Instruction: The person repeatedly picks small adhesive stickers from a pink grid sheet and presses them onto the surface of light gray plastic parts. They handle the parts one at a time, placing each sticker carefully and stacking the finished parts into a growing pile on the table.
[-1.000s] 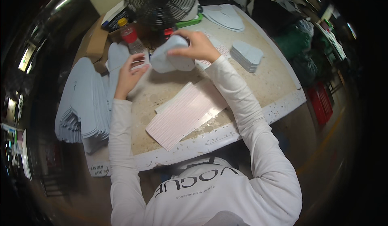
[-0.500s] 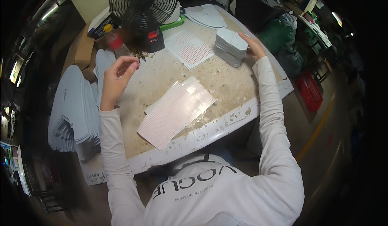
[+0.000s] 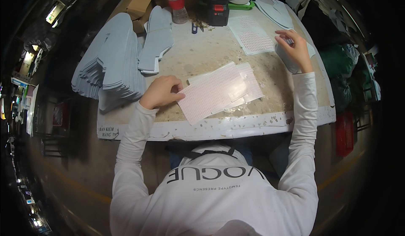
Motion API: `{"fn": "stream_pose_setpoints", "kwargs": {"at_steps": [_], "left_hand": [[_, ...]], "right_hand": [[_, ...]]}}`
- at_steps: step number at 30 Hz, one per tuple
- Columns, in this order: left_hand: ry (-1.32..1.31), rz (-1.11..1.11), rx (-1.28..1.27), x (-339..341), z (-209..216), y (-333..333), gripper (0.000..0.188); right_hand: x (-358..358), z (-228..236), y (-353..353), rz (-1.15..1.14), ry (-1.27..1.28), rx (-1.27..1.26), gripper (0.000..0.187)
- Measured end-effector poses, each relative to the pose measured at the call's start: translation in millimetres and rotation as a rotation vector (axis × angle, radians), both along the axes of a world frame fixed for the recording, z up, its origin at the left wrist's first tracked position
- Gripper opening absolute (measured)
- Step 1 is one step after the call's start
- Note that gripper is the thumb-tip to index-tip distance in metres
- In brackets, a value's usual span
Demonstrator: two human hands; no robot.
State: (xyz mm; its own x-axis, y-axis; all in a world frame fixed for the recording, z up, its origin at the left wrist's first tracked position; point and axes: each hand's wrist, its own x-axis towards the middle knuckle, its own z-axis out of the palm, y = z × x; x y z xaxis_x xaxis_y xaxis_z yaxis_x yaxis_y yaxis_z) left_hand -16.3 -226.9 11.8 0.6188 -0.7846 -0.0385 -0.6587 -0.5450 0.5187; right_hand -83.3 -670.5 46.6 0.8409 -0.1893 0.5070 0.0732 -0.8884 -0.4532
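Printed label sheets (image 3: 215, 90), pinkish with rows of small marks, lie overlapping in the middle of the table. My left hand (image 3: 164, 92) is at their left corner, fingers curled, with thumb and forefinger slightly apart and the thumb tip by the edge. At the right, my right hand (image 3: 294, 50) hovers over a small stack of pale grey cut pieces (image 3: 287, 63). Its thumb and forefinger are bent toward each other with a gap between, and nothing shows in them. The hand and sleeve hide much of this stack.
Tall stacks of grey cut pieces (image 3: 116, 50) stand on the left. Behind are a bottle (image 3: 178, 10), small blue-handled snips (image 3: 195, 27), a fan (image 3: 217, 14), another label sheet (image 3: 251, 35) and larger pale pieces (image 3: 274, 12). Cartons (image 3: 137, 4) sit at the back left.
The view has shifted. My left hand has come from near the bottle, where it pinched something tiny, to the label sheets. My right hand has moved from the stack's side to over it.
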Motion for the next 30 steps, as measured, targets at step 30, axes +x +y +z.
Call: {"fn": "stream_pose_setpoints", "kwargs": {"at_steps": [30], "left_hand": [[-0.140, 0.829, 0.165, 221.7, 131.2, 165.9, 0.072]], "right_hand": [[-1.1, -61.3, 76.2, 0.440, 0.135, -0.037, 0.021]]}}
